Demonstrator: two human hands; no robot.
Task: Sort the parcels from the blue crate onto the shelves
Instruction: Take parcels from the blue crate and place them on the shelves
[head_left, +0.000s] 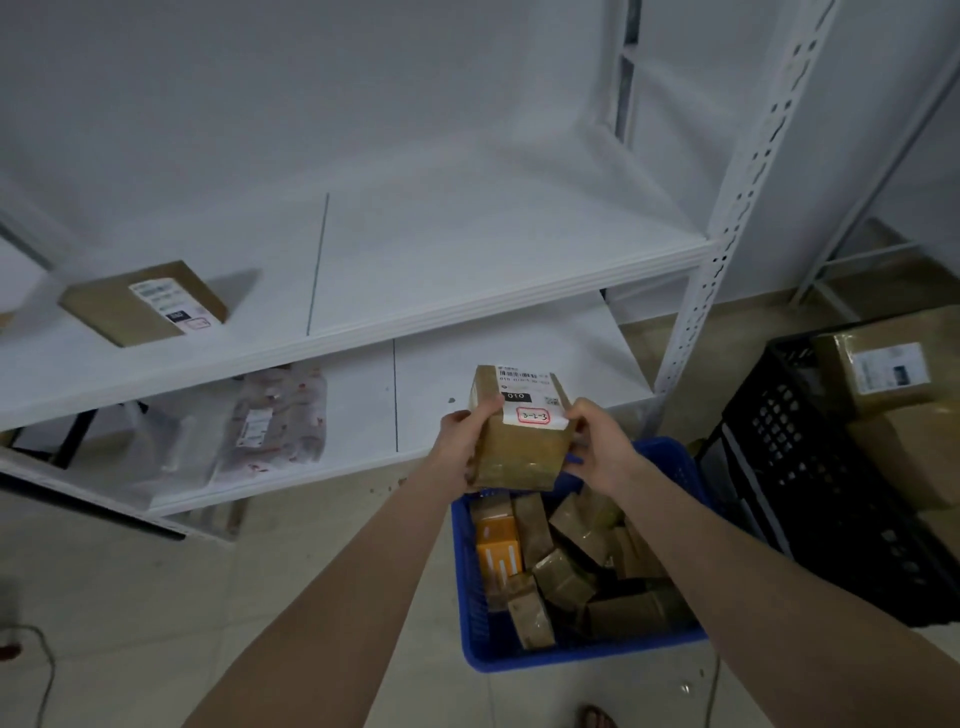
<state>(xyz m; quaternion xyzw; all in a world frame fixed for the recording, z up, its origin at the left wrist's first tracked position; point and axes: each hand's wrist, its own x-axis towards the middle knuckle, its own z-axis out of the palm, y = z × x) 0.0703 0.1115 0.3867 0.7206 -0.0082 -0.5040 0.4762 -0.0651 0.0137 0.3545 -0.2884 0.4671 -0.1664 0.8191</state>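
I hold a brown cardboard parcel (522, 441) with a white label marked "3-2-3" in both hands, above the far end of the blue crate (467, 613). My left hand (465, 439) grips its left side and my right hand (597, 441) grips its right side. Inside the crate lie several brown taped parcels (563, 574) and an orange box (498, 551). White shelves (467, 306) stand ahead. One brown box (143, 304) rests on the upper shelf at left. A plastic mailer bag (278, 421) lies on the lower shelf (467, 384).
A black crate (810, 467) with large cardboard boxes (883, 369) stands to the right of the blue crate. The perforated white shelf post (727, 228) rises between them. A cable (47, 670) trails on the tiled floor at left.
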